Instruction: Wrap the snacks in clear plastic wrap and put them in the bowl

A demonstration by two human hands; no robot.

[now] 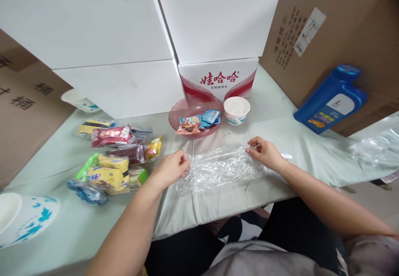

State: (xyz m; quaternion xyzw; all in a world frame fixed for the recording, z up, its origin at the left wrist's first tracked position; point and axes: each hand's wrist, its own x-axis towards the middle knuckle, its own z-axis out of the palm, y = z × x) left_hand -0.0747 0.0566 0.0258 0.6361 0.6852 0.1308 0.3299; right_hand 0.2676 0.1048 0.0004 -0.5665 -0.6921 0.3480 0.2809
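Note:
A crinkled sheet of clear plastic wrap (222, 170) lies on the cloth right in front of me. At its left end, my left hand (173, 168) pinches the edge with curled fingers. My right hand (263, 153) grips the upper right edge between thumb and fingers. Just beyond the wrap stands a pink fluted plastic bowl (174, 120), holding a few wrapped snacks (190, 125) in brown and blue packets. A white paper cup (237, 110) with a blue leaf print is beside the bowl. Past my right wrist, a small white object (286, 156) partly shows.
Several packaged snacks (109, 172) are piled to the left. A paper cup (28, 220) is at the near left, another (81, 100) behind. White boxes (215, 78) wall off the back. A blue bottle (332, 101) leans by a cardboard box (314, 60), with crumpled clear plastic (375, 147) nearby.

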